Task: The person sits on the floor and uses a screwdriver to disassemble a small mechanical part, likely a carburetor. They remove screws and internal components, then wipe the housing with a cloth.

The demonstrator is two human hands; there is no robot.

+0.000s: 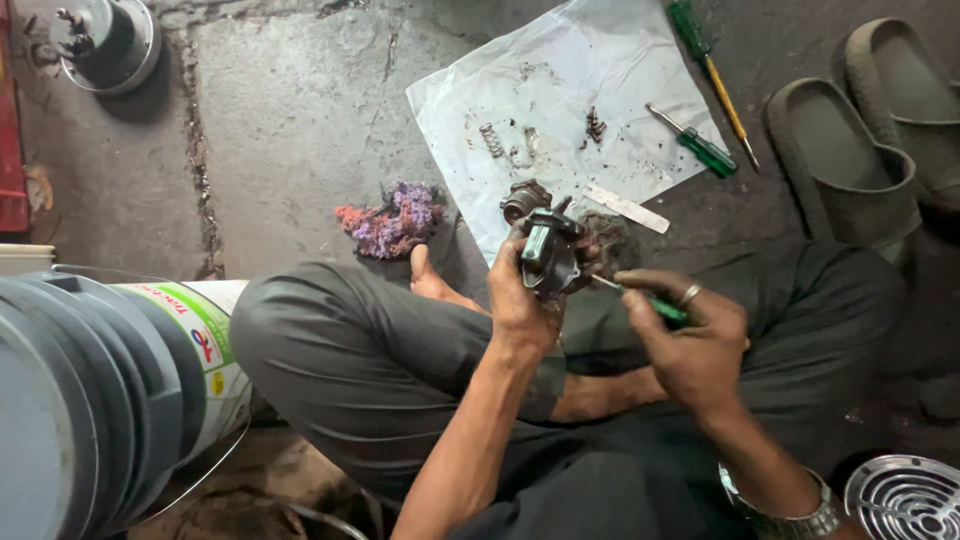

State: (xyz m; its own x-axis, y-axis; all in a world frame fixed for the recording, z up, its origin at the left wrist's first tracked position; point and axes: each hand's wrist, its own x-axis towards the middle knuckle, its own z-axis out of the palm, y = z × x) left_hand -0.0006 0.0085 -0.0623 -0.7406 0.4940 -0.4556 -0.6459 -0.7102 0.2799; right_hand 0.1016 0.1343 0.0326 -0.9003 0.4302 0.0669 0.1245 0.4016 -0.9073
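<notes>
My left hand (pixel 520 300) grips a small dark metal engine part (pixel 550 252), like a carburettor body, and holds it up above my crossed legs. My right hand (pixel 690 345), with a ring on one finger, is closed on a green-handled screwdriver (pixel 655 305) whose tip points left and touches the part. A watch sits on my right wrist. Both hands are grimy.
A white sheet (pixel 570 90) on the concrete floor carries small springs (pixel 492 140), a round metal piece (pixel 523 200) and a flat metal strip (pixel 627 208). Two more screwdrivers (pixel 705 150) lie at its right edge. A purple rag (pixel 395 220), two sandals (pixel 840 160), a bucket (pixel 110 380) and a metal grille (pixel 910 495) are nearby.
</notes>
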